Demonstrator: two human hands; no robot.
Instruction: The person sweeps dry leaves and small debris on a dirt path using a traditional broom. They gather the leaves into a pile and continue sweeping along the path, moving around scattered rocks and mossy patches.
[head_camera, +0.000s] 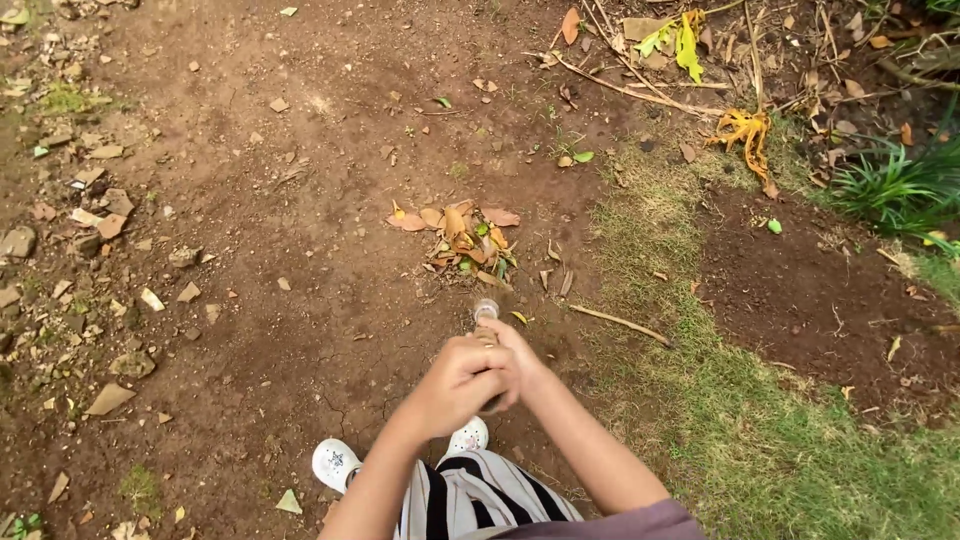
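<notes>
While two hands (480, 372) clasp one handle (486, 312), one leaf pile (462, 238) ahead.

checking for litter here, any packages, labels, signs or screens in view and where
None in view: no package, label, sign or screen.
Both hands grip a thin stick-like handle with a pale tip, over bare dirt.
A small pile of dry leaves lies just ahead of it.

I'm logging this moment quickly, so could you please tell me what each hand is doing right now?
Left hand: closed around the handle of a long tool.
Right hand: closed on the same handle.
</notes>
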